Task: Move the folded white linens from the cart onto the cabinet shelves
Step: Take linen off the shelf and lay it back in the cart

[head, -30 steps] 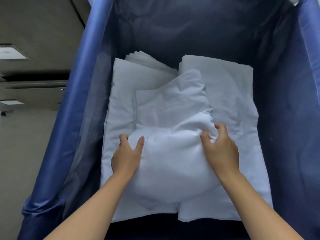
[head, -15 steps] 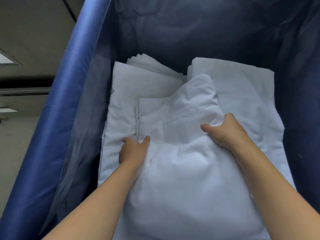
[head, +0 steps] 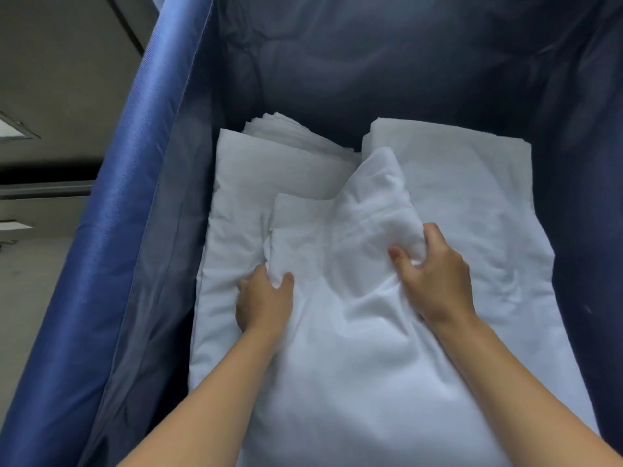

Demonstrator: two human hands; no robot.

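Observation:
Folded white linens fill the bottom of a blue fabric cart [head: 141, 203]. On top, in the middle, lies a rumpled white linen bundle [head: 340, 348]. My left hand [head: 264, 303] grips its left edge, thumb on top and fingers tucked under the cloth. My right hand [head: 435, 279] grips a fold at its right side, fingers curled into the fabric. Flat folded stacks lie beneath: one on the left [head: 236, 210], one on the right [head: 472, 183], and a layered pile at the back [head: 290, 133].
The cart's dark blue walls [head: 387, 62] rise on the far side and on the right. Its bright blue left rim slants from top centre to bottom left. Outside the cart on the left is a grey floor [head: 30, 288] and a dark cabinet base [head: 40, 190].
Both hands have closed tighter on the top linen bundle, bunching its cloth. The right hand slid slightly back toward me. The view has leaned a little deeper into the cart.

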